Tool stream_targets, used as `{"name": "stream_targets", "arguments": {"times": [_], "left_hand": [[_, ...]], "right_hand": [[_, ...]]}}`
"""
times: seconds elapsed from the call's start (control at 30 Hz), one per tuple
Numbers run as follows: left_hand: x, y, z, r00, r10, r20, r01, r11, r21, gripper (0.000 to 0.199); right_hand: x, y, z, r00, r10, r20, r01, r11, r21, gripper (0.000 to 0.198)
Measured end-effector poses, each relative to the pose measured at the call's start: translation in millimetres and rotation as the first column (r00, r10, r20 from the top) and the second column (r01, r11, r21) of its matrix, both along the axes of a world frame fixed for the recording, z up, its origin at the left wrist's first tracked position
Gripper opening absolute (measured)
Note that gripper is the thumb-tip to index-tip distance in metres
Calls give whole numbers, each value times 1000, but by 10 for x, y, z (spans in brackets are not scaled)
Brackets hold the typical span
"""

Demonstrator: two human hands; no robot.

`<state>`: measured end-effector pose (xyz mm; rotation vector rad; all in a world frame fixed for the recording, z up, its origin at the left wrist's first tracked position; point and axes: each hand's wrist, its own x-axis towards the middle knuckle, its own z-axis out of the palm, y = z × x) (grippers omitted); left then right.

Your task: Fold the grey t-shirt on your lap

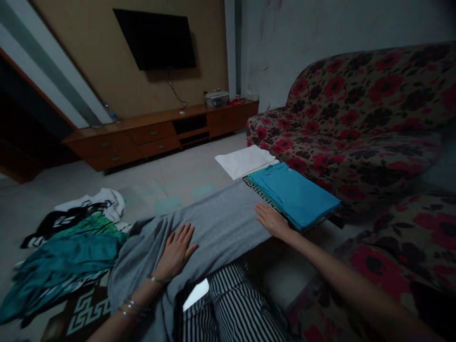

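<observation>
A grey garment (217, 223) is spread across the lap and pressed flat by the left hand (176, 251) and right hand (272, 219), fingers extended, nothing gripped. Just beyond, a folded blue shirt (294, 192) and white cloth (244, 160) are laid.

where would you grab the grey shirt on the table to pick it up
Probably at the two ends of the grey knit shirt, pinching its near edge from the person's own side. It lies spread flat along the table, so only the edges offer a fold to grip. The left hand and right hand rest flat and open on it, and the folded blue shirt crowds its right end.
</observation>
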<state>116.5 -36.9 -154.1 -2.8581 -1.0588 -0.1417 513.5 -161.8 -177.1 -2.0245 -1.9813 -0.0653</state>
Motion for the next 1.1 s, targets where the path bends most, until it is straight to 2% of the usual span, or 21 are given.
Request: {"name": "stream_targets", "arguments": {"times": [0.07,0.13,0.17,0.27,0.33,0.43,0.5,0.57,0.63,0.67,0.7,0.77,0.83,0.9,0.97,1.03,1.1], "left_hand": [[-15,-73,74,1000,17,19,-17,999,-34,59],[90,-252,116,997,75,36,-72,995,-75,58],[173,-362,121,995,91,44,-86,991,-103,58],[415,-661,104,993,87,74,-70,975,-210,61],[468,-784,112,989,97,111,-64,960,-271,63],[290,-924,214,980,112,167,-41,924,-381,60],[18,-1075,323,960,137,242,-19,902,-432,53],[-332,-1303,420,913,196,357,-33,909,-416,46],[-717,-1581,463,821,325,469,-153,917,-367,41],[-908,-1722,458,753,409,516,-252,903,-349,39],[-1093,-1858,437,668,497,554,-361,867,-343,39],[-1422,-2102,356,469,638,611,-546,753,-367,40],[-1669,-2308,251,279,719,636,-632,637,-442,43],[-1812,-2480,145,117,785,609,-616,538,-575,46],[-1845,-2613,49,-4,853,522,-487,454,-746,49],[-1788,-2692,-29,-71,901,428,-277,395,-876,52],[-1685,-2709,-75,-110,918,381,-117,368,-922,56]], "right_hand": [[-36,-18,86,996,-80,37,81,996,-24,45],[-261,8,164,987,-149,64,151,988,-15,47],[-423,26,186,988,-139,64,140,990,0,48],[-919,40,161,997,77,21,-77,997,17,48],[-1101,-9,84,981,194,-21,-194,981,-5,46],[-1044,-124,-40,978,198,-61,-201,979,-45,45],[-885,-174,-65,981,186,-53,-189,979,-69,45],[-776,-166,10,987,163,-4,-162,980,-114,43],[-839,-81,202,988,138,67,-124,976,-182,36],[-959,-8,337,985,144,92,-123,972,-201,34],[-1142,84,487,980,172,99,-149,967,-209,32],[-1669,315,800,951,306,48,-296,944,-149,32],[-2336,578,1070,869,492,-50,-494,863,-105,32],[-3028,836,1248,768,635,-82,-640,758,-123,32],[-3641,1055,1323,687,726,-29,-718,673,-176,35],[-4110,1225,1317,622,779,84,-748,622,-232,37],[-4406,1356,1271,571,802,174,-757,597,-266,34]]}}
